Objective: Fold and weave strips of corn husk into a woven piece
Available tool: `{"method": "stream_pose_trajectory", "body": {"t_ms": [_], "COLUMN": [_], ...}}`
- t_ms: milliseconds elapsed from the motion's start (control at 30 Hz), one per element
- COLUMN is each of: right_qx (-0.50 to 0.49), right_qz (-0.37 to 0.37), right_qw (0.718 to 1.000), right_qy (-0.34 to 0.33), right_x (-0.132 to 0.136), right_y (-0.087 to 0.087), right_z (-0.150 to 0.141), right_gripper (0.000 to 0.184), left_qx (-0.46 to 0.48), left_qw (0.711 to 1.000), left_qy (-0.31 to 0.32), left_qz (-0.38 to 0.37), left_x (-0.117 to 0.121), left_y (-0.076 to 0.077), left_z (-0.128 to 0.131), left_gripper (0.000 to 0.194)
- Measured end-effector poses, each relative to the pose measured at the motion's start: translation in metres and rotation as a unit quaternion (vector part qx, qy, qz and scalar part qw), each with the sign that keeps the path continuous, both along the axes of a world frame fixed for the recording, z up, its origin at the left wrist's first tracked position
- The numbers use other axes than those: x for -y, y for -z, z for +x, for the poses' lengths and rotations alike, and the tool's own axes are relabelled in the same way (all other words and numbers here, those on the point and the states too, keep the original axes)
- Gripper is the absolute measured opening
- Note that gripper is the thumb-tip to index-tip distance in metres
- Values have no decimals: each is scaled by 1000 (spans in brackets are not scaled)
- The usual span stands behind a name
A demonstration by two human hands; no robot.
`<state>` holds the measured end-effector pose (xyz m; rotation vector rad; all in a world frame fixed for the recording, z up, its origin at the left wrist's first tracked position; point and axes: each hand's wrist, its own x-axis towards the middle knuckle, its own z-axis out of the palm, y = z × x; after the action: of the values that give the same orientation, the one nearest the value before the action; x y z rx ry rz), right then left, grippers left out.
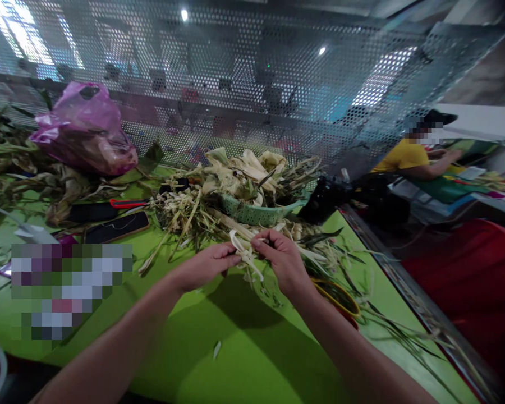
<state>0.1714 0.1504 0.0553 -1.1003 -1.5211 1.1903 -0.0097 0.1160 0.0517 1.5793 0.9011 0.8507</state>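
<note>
Pale corn husk strips, looped and partly knotted together, are held up between my two hands above the green table. My left hand pinches the left side of the strips between thumb and fingers. On the right side, my right hand is closed on them, thumb against forefinger. Just behind the hands stands a green plastic basket heaped with dry husks. Loose stalks and leaf scraps lie around its base.
Left on the green table lie a phone, a red-handled cutter and a pink plastic bag. A yellow-rimmed container sits beside my right forearm. Perforated metal panel rises behind. A person in yellow works at right.
</note>
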Motion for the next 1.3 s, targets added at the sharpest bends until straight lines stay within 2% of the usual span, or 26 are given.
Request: {"method": "stream_pose_trajectory", "body": {"t_ms": [133,233,367,467,567,733,933,1133,1300], "right_qx": [-16,-4,20,70,97,59,22,-13,-16], "right_qz": [-10,-2,32,36,38,44,33,17,-43], "right_qw": [1000,1000,999,996,991,995,997,997,993], "right_qy": [0,-13,3,-33,-81,-74,-73,-79,-113], "right_x": [-1,-2,-1,2,2,0,-3,-3,-4], "right_y": [0,-2,-5,-4,-1,3,-4,-7,-6], "right_z": [0,1,3,3,1,1,5,6,7], "right_gripper": [23,24,33,27,32,28,20,22,21], "left_qx": [20,63,91,101,112,149,219,254,180], "left_qw": [999,994,987,986,984,975,951,942,971], "left_qy": [-12,-49,-100,-99,-92,-75,-91,-103,-78], "left_qz": [-29,-71,-86,-86,-100,-144,-198,-194,-137], "left_x": [1,1,-2,-2,-2,0,3,3,0], "left_y": [-1,4,10,11,9,6,2,-1,1], "left_z": [1,4,7,8,9,8,6,5,-1], "left_gripper": [29,30,27,27,28,28,26,24,21]}}
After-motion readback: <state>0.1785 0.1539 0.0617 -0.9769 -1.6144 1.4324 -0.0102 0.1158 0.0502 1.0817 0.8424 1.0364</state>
